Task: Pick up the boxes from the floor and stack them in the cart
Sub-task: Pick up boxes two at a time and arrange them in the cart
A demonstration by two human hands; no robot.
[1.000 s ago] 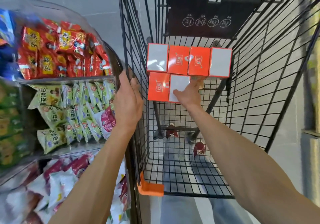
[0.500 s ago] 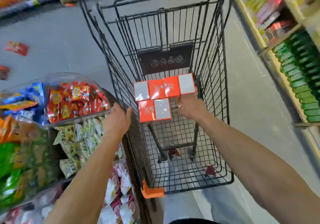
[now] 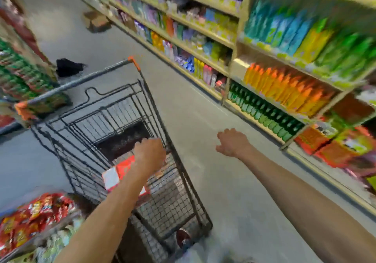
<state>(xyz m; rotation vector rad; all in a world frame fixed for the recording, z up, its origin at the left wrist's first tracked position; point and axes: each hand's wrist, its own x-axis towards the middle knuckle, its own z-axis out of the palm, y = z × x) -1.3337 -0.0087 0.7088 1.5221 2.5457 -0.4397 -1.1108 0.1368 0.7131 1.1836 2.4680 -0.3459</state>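
Note:
The black wire cart (image 3: 175, 207) stands in the aisle, its grey handle with orange ends on the far side. Several orange and white boxes (image 3: 120, 173) lie stacked inside it, partly hidden behind my left forearm. My left hand (image 3: 150, 152) hangs over the basket by its right rim with the fingers curled down; motion blur hides whether it grips the wire. To the right of the cart, my right hand (image 3: 232, 142) is above bare floor, empty, with its fingers loosely apart.
Shelves of coloured bottles (image 3: 284, 83) line the right side of the aisle. Snack bags (image 3: 30, 222) fill the racks on the left. Far down the aisle, a brown cardboard box (image 3: 95, 20) and a black object (image 3: 67, 67) lie on the grey floor.
My right hand has left the boxes and come out of the cart to its right. My left hand has moved over the basket. The view has swung up and right along the aisle.

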